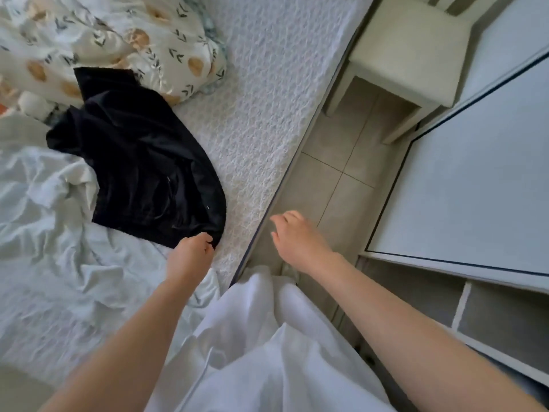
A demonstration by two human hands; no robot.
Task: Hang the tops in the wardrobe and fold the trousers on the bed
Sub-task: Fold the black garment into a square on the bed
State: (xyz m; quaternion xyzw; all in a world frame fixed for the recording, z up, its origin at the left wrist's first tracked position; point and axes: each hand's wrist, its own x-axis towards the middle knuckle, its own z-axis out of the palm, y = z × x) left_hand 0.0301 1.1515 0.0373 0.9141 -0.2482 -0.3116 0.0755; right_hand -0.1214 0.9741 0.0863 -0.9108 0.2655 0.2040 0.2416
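Dark fabric, a black garment (142,162), is spread in a loose heap on the bed (267,84), and its near corner is pinched between the curled fingers (205,243) of the left hand (190,254). Whether it is a top or trousers cannot be told from its crumpled shape. Beyond the left fingertips the garment runs away across the textured white mattress cover, its far end resting against a patterned pillow (118,34) printed with leaves and orange rounds. To the left of those fingers, rumpled white sheets (53,233) are bunched up, partly under the garment's edge.

The right hand (297,239) is held out over the gap beside the bed, empty, its fingers (282,221) loosely spread and slightly bent, blurred at the tips. Beneath them the tiled floor (341,173) is seen. Beyond and to the right of the right fingers a pale stool (410,55) stands on the tiles, and a white wardrobe door (475,173) with a dark border line lies further right. White clothing (267,352) worn by the person is seen between the two forearms.
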